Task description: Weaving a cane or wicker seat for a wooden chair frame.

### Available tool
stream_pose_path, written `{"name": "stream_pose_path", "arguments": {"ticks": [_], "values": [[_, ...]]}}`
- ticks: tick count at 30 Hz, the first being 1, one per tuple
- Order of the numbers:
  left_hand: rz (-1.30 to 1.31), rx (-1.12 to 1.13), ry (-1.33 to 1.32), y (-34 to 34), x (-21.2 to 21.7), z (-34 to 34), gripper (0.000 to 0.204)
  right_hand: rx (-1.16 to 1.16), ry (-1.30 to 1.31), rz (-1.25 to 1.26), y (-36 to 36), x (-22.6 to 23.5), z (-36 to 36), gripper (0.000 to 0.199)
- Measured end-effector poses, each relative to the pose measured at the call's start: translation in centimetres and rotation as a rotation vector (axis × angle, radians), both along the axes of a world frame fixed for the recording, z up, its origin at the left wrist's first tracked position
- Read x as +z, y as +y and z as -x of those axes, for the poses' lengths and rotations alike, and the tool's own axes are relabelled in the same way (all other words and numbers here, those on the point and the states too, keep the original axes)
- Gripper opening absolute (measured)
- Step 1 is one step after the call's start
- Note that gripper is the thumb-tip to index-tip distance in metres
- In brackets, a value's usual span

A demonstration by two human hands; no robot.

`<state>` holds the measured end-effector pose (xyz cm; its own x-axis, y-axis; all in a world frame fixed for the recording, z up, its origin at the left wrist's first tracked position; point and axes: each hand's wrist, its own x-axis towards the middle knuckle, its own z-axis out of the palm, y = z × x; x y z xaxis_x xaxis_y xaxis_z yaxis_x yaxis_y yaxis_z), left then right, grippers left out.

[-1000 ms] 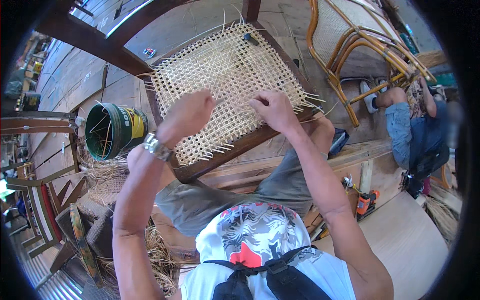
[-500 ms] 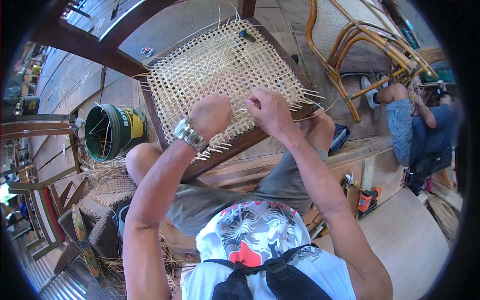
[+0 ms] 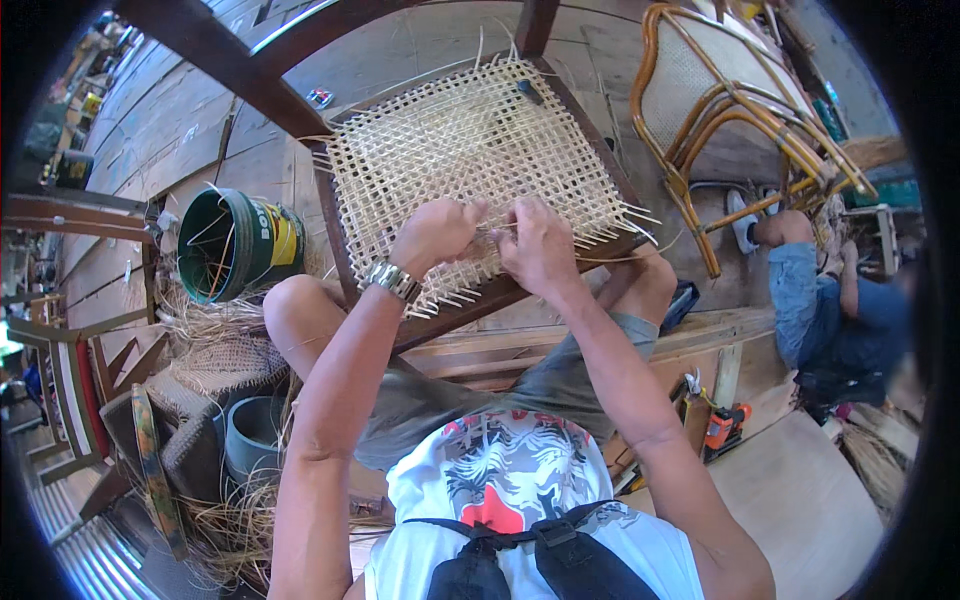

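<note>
A woven cane seat lies in a dark wooden chair frame in front of my knees. Loose cane ends stick out along its edges. My left hand is over the near part of the weave, fingers pinched on a thin cane strand. Close beside it, my right hand is closed too, thumb and fingers together at the same strand. The fingers partly hide the strand and the holes beneath. A small dark object rests on the weave's far right corner.
At the left stands a green bucket with cane strips inside. Another bucket sits among loose fibre, lower left. A rattan chair stands at the upper right, with a seated person beyond. An orange tool lies near my right arm.
My hands have drawn closer together over the weave, the left one turning its fingers toward the right. The whole view has shifted slightly, so the seat appears farther right and lower.
</note>
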<state>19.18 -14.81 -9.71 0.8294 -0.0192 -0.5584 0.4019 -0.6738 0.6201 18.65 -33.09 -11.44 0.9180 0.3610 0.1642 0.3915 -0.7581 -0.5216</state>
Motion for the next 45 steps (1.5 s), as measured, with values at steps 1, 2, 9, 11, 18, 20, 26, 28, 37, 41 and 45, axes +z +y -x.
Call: {"name": "stream_pose_path", "arguments": {"ticks": [1,2,9,11,18,20,26,28,37,41,45], "values": [[0.004,0.013,-0.005,-0.1,-0.1,0.2,0.045,-0.031,0.032,0.049,0.2,0.1,0.0,0.017],[-0.121,-0.066,-0.115,-0.1,-0.3,0.5,0.043,-0.064,0.063,0.098,0.4,0.3,-0.1,0.015],[-0.334,-0.128,-0.219,2.2,3.6,1.4,0.037,-0.052,0.263,0.127,0.9,1.9,-0.9,0.012],[-0.531,-0.11,-0.268,6.2,6.3,1.9,0.039,-0.041,0.31,0.092,0.7,2.2,-1.0,0.011],[-0.662,0.366,-0.442,20.3,7.0,4.4,0.051,0.172,0.117,-0.135,1.3,1.8,-1.4,0.015],[-0.517,0.271,-0.464,17.4,5.3,4.7,0.045,0.407,-0.365,-0.169,2.8,0.9,-2.0,0.017],[-0.261,0.082,-0.307,5.5,5.3,4.5,0.036,0.182,0.449,-0.615,2.4,4.6,-2.0,0.014],[-0.248,-0.121,-0.38,3.2,4.3,4.0,0.033,0.006,0.566,-0.406,0.8,4.9,-2.9,0.015],[-0.489,-0.292,-0.577,2.0,1.0,2.1,0.022,0.11,0.681,-0.569,-1.7,4.0,-3.0,0.021],[-0.499,-0.317,-0.576,1.6,1.3,1.2,0.02,0.14,0.332,-0.156,-1.4,4.6,-3.2,0.021],[-0.584,-0.423,-0.485,0.4,2.0,0.5,0.019,0.199,0.206,-0.042,-0.9,3.1,-2.9,0.023]]}}
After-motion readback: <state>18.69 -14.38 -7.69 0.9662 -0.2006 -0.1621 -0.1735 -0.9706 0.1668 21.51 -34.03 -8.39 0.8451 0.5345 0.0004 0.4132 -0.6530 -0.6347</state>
